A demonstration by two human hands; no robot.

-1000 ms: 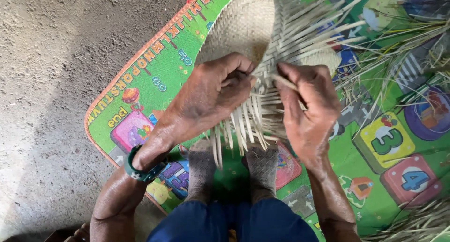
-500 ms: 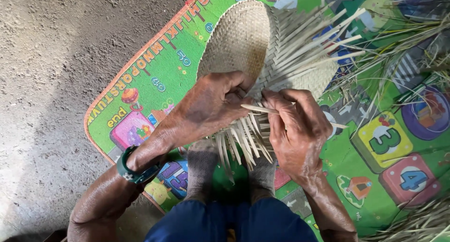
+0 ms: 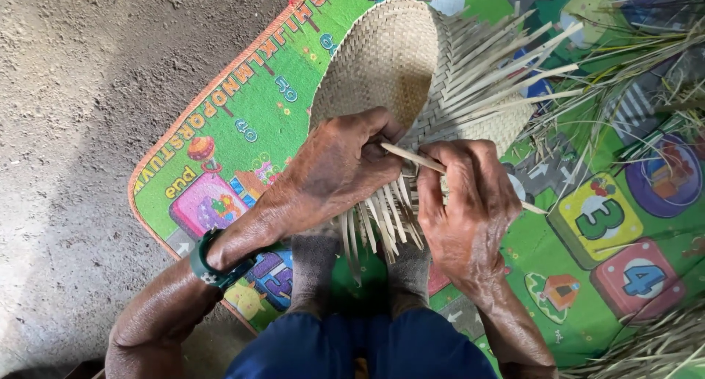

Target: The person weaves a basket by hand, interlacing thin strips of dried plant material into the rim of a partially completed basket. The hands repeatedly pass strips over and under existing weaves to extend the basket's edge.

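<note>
Left hand [image 3: 341, 170]: palm down, fingers curled and pressed close together, thumb tip toward the other hand.
Right hand [image 3: 466, 203]: back up, fingers bent inward in a pinch.
Left forearm: enters from lower left, a dark band on the wrist.
Right forearm: rises from bottom right.
Hands: just beside each other, nearly touching.

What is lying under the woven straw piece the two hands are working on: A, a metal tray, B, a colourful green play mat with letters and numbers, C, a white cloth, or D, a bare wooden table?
B: the woven straw piece, held by the left hand and right hand, lies over a green play mat printed with letters and numbers, spread on a grey floor.
</note>
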